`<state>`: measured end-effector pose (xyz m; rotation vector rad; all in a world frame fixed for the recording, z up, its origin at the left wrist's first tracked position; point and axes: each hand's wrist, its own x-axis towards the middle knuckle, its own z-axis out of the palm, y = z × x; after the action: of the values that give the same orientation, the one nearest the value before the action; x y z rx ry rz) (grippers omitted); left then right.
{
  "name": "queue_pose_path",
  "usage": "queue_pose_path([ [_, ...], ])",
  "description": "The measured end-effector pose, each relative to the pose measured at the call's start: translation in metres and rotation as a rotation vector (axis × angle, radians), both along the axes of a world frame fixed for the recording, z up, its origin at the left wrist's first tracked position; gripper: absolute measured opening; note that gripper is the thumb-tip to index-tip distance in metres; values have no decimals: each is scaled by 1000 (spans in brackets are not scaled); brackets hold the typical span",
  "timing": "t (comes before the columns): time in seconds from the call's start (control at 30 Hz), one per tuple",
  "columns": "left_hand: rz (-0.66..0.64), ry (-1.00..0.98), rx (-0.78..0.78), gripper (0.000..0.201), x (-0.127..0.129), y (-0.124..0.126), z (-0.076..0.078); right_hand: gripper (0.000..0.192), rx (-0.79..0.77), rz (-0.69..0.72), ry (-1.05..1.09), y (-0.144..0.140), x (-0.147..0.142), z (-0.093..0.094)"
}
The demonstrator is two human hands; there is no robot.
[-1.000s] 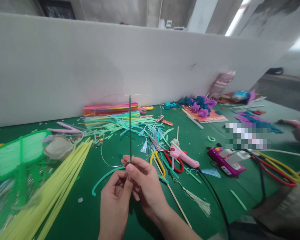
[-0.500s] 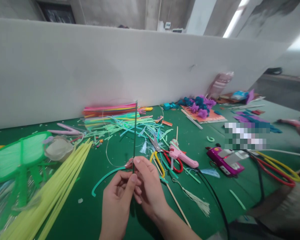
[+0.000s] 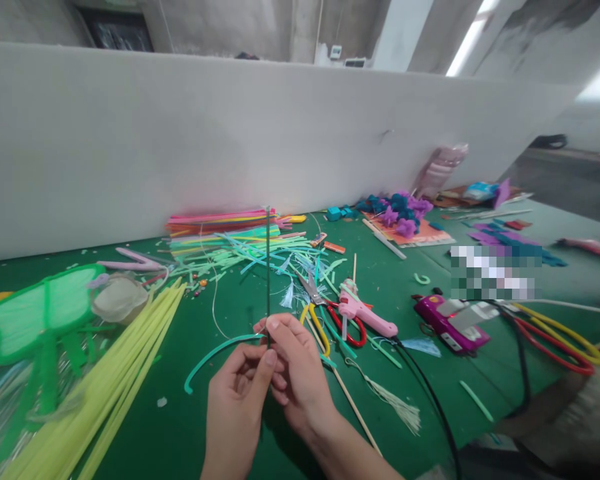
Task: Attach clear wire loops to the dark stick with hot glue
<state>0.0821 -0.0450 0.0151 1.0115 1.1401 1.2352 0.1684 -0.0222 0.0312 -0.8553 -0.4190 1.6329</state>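
A thin dark green stick [image 3: 268,273] stands nearly upright between my hands, over the table. My left hand [image 3: 237,400] pinches its lower part between thumb and fingers. Just above, my right hand [image 3: 300,367] closes its thumb and fingertips on the same stick. A curved teal fuzzy strip [image 3: 213,353] passes behind my fingers and shows again on the right; whether it is held or lies on the table I cannot tell. Near the fingertips runs a fine clear thread [image 3: 214,303]. Scissors with red and yellow handles [image 3: 347,325] lie open beyond my right hand.
A pink glue gun [image 3: 367,313] with a black cord lies at the right, near a purple power strip [image 3: 450,323]. Yellow strips [image 3: 125,360] and a green fan-shaped piece [image 3: 40,307] fill the left. Coloured strips [image 3: 230,233] lie by the white partition [image 3: 260,133]. Another person's hand shows far right.
The stick has become slightly more upright, its top shifting a little left and down in the view. Both hands keep their grip in nearly the same place.
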Motion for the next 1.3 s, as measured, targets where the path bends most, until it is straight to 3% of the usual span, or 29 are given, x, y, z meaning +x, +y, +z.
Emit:
queue_pose_path([
  [0.23, 56, -31, -15, 26, 0, -1, 4, 53, 17, 7, 76, -6, -8, 0],
  [0.53, 96, -12, 28, 27, -4, 2, 9, 30, 129, -39, -25, -7, -6, -2],
  [0.73, 261, -3, 88, 28, -12, 6, 10, 23, 178, -141, -22, -7, -6, -2],
  [1.03, 264, -202, 39, 36, -14, 8, 7, 22, 221, -16, 5, -9, -4, -4],
  [1.3, 298, -229, 89, 28, -13, 9, 10, 24, 233, -39, -111, -10, -5, -4],
])
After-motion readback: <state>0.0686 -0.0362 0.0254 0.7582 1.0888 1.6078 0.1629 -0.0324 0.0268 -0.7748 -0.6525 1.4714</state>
